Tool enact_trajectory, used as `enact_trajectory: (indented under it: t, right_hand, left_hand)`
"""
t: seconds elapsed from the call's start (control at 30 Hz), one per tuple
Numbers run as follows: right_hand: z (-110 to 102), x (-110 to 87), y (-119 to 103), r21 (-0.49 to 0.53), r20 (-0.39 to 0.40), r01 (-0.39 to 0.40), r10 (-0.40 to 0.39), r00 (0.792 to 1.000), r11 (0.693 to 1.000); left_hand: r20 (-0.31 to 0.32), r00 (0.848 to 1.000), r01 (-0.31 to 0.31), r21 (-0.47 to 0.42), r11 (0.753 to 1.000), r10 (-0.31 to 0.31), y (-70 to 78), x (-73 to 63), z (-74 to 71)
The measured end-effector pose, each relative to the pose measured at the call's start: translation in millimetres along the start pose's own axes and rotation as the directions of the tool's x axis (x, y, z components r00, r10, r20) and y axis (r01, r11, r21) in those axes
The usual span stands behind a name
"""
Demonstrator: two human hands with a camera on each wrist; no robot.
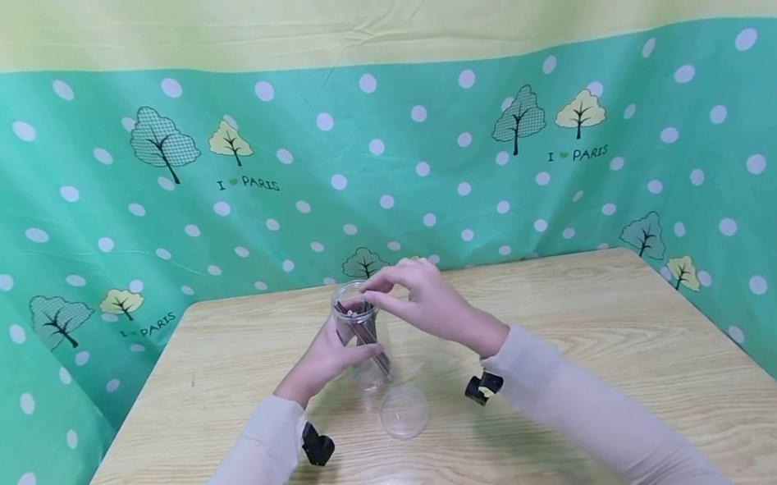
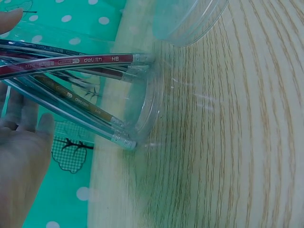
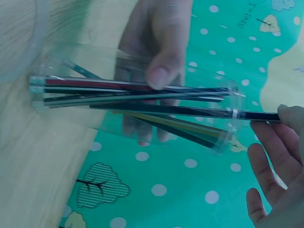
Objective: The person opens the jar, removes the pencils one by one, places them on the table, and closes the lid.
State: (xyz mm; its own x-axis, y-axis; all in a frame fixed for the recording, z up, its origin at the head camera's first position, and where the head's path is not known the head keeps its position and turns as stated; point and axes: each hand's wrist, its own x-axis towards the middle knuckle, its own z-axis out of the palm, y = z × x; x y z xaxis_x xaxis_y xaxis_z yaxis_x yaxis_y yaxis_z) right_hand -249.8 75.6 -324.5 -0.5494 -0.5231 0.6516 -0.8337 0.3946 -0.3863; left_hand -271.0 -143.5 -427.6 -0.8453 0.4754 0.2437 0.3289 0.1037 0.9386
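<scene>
A clear plastic jar point(image 1: 369, 379) holds several pencils, among them a red one point(image 2: 99, 61) marked HB and a yellowish one point(image 2: 76, 99). My left hand point(image 1: 326, 359) grips the jar around its side, thumb across the front. At the jar's mouth my right hand point(image 1: 434, 302) pinches the end of a dark pencil point(image 3: 259, 116) between thumb and forefinger. Most of that pencil's length lies inside the jar, its held end sticking out past the rim. The other right-hand fingers are loosely bent beside it in the right wrist view.
A round clear lid point(image 1: 405, 412) lies on the wooden table point(image 1: 572, 382), just in front of the jar. Behind the table hangs a green and yellow curtain point(image 1: 372, 129) with dots and trees. A black wrist camera point(image 1: 483, 387) is strapped below the right sleeve.
</scene>
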Motion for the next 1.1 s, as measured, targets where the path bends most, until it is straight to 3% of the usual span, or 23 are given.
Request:
enact_trajectory:
  t: [0.2, 0.57, 1.1]
  right_hand:
    - [-15.1, 6.2, -5.4, 0.050, -0.101, 0.038, -0.033, 0.994, 0.998]
    - [-42.8, 11.8, -15.0, 0.149, -0.204, 0.075, -0.044, 0.978, 0.986]
    - [-71.5, 8.8, -25.6, 0.153, -0.286, 0.140, -0.092, 0.954, 0.978]
  left_hand:
    - [-0.023, 0.998, 0.053, -0.032, 0.998, -0.053, 1.5, -0.2, 0.5]
    - [-0.037, 0.998, 0.053, -0.041, 0.998, -0.055, 0.6, -0.7, 1.6]
    - [-0.043, 0.996, 0.071, -0.015, 0.997, -0.072, 4.4, -1.8, 2.6]
